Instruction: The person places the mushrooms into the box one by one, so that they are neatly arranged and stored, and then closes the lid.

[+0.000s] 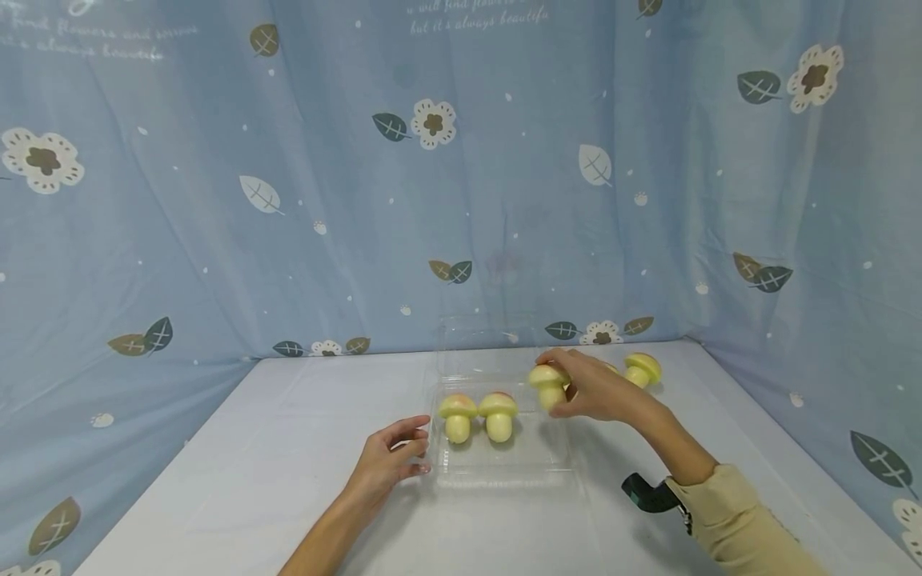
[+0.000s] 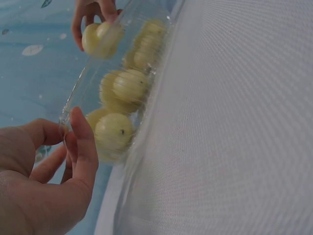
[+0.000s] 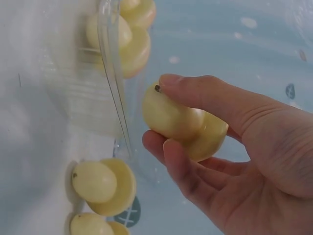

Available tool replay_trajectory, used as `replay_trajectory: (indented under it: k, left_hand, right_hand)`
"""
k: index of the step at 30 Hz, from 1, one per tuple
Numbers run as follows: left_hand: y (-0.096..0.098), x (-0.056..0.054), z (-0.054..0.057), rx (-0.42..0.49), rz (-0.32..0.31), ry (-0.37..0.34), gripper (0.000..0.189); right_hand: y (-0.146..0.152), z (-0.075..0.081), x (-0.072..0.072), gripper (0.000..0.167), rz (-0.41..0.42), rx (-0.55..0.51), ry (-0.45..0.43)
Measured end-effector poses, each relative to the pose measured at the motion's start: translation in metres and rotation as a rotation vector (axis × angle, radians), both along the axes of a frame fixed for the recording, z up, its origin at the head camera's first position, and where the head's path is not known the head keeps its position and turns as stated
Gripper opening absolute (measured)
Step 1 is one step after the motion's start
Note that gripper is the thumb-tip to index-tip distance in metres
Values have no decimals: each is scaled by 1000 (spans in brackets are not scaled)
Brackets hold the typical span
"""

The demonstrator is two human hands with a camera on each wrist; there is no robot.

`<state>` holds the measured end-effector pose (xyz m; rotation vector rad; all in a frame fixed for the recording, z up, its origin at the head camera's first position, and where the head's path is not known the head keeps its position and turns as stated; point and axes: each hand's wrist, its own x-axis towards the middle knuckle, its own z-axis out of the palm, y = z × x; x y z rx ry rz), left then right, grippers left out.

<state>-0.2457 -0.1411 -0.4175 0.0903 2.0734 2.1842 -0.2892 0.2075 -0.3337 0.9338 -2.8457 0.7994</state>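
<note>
My right hand [image 1: 594,386] grips a yellow toy mushroom [image 1: 549,386] with a faintly reddish cap, holding it above the right side of a clear plastic box [image 1: 533,456]. Inside the box, a toy mushroom [image 1: 457,418] stands at the left with another mushroom [image 1: 499,416] beside it, both caps up. At the box's left edge, my left hand [image 1: 392,456] pinches the rim between thumb and fingers, as the left wrist view shows. Thumb and fingertips curl round the held mushroom [image 3: 171,115] in the right wrist view.
The box's clear lid [image 1: 490,348] stands raised at the back. Right of the box, a mushroom [image 1: 643,370] lies on the white table [image 1: 302,448]; a second mushroom [image 3: 90,225] near it is mostly hidden behind my right hand in the head view. A patterned blue curtain [image 1: 346,200] hangs behind.
</note>
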Motion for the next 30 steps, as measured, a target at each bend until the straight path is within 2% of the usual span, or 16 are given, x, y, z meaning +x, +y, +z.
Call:
replay_trajectory:
  k: [21,30]
  left_hand:
    - [0,1,-1,-3,12,0,48]
    - [2,1,0,2,27,-5,47]
  right_hand:
    - [-18,-8,2,66,-33,91,6]
    - [-27,-11,3,67,-87,126,14]
